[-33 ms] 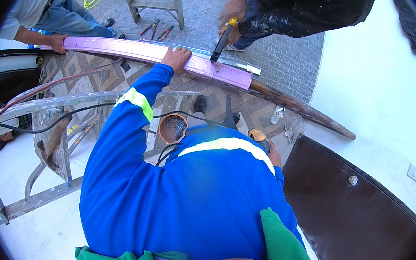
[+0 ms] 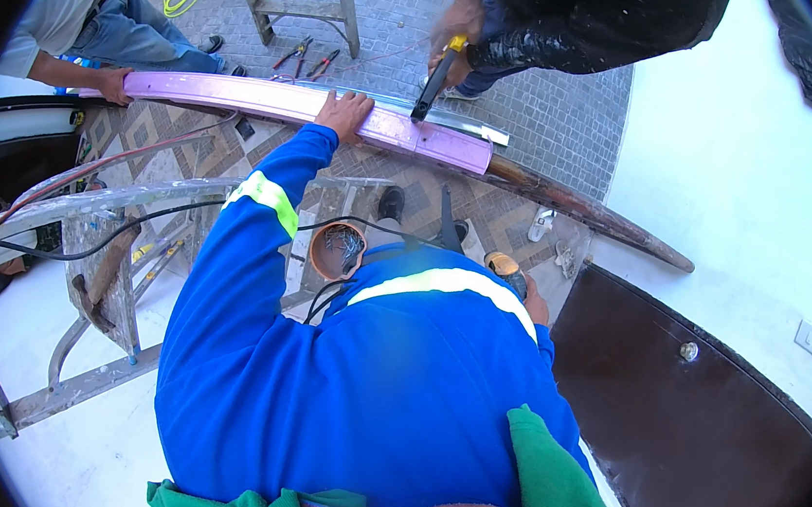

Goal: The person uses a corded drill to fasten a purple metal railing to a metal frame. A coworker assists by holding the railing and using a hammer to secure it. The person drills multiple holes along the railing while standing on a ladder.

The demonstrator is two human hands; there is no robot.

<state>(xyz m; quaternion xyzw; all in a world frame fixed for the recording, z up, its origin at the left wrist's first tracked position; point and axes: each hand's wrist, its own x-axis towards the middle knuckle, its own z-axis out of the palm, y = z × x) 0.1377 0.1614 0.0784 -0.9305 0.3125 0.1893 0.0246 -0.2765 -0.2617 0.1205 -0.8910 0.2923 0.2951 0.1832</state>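
A long pink-and-white strip [image 2: 245, 93] with a ridged face runs across the far side, lying along a dark wooden pole [image 2: 614, 228]. My left hand [image 2: 345, 114] grips the strip near its middle, fingers curled over it. Low at my right side, my right hand [image 2: 537, 305] is wrapped around a yellow and black tool [image 2: 504, 267], partly hidden by my body; its exact kind is unclear. A co-worker's hands hold a yellow-handled dark tool [image 2: 431, 90], its tip on the strip right of my left hand. Another co-worker's hand [image 2: 114, 86] holds the strip's left end.
A paint-spattered ladder [image 2: 116, 216] stands close on my left, with a dark cable [image 2: 165, 214] across it. A round tub of screws or nails [image 2: 338, 250] sits by my waist. Beyond the strip are another ladder [image 2: 302, 9] and pliers [image 2: 321, 65]. A white wall [image 2: 727, 167] rises at right.
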